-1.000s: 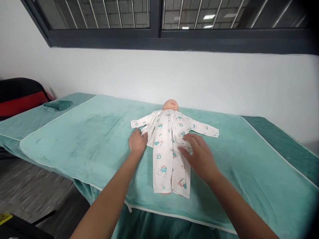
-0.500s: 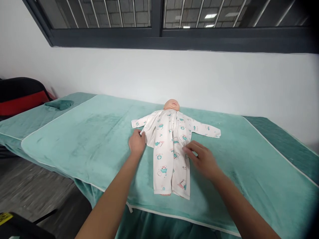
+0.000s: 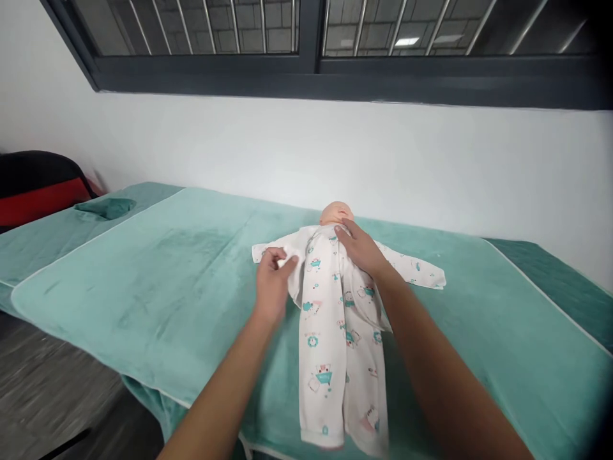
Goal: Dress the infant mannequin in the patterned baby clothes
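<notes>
A doll with a bald head (image 3: 336, 213) lies on its back, dressed in a white baby romper (image 3: 322, 332) printed with small teal and pink pictures. Both sleeves spread outward and the two legs point toward me. My left hand (image 3: 274, 284) is closed, thumb and fingers pinching the romper's cloth at the side below the left-hand sleeve. On the upper chest, just under the doll's chin, rests my right hand (image 3: 363, 250), its fingers stretched toward the collar and the thumb apart. It covers part of the neckline and the start of the right-hand sleeve.
A teal padded sheet (image 3: 158, 306) with pale piping covers the table or bed. Folded teal cloth (image 3: 106, 208) lies at the far left, near a black and red object (image 3: 43, 191). Behind stands a white wall (image 3: 230, 140) below a dark-framed barred window (image 3: 306, 67).
My right hand has moved from the romper's right side up to the collar. My left hand has shifted slightly rightward along the side cloth. The view has come closer to the doll.
</notes>
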`<state>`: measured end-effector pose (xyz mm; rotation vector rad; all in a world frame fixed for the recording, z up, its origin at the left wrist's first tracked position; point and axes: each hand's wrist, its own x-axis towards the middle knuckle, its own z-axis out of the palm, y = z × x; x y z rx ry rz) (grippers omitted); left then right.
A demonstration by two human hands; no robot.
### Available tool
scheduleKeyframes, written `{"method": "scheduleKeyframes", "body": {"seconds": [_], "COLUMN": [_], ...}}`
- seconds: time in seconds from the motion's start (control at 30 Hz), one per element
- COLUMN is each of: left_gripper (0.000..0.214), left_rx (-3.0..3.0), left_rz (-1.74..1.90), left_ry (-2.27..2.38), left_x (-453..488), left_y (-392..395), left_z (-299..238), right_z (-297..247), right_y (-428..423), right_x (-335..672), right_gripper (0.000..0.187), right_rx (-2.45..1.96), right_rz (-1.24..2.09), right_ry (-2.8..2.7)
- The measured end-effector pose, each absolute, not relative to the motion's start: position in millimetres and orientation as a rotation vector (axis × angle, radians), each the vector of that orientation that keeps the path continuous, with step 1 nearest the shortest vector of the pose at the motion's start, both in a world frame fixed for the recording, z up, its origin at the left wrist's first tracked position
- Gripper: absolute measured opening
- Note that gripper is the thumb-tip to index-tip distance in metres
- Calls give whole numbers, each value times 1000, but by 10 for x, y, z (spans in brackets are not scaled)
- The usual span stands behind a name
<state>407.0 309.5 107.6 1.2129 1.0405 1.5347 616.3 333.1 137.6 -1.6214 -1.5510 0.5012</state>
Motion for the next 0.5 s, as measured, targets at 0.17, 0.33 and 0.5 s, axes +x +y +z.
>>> {"method": "scheduleKeyframes", "body": {"seconds": [0.17,0.33,0.5], "left_gripper": [21,21,24], "left_rx": [2099,2397,2274], "left_rz": [1178,1052,1200], "left_ry": [775,700,748], "left_x": [4376,4431,4323], "left_y": [2827,2686,2586], "left_z": [1214,1024,935], "right_z": [1286,1268,1341], "right_y": [3493,3474,3468], "right_x": [6170,6156,6076], "right_gripper": [50,57,63], "right_rx": [-1462,-1127,-1152], "right_rz": [376,95,-63], "right_ry": [-1669,-2047,-2317]}}
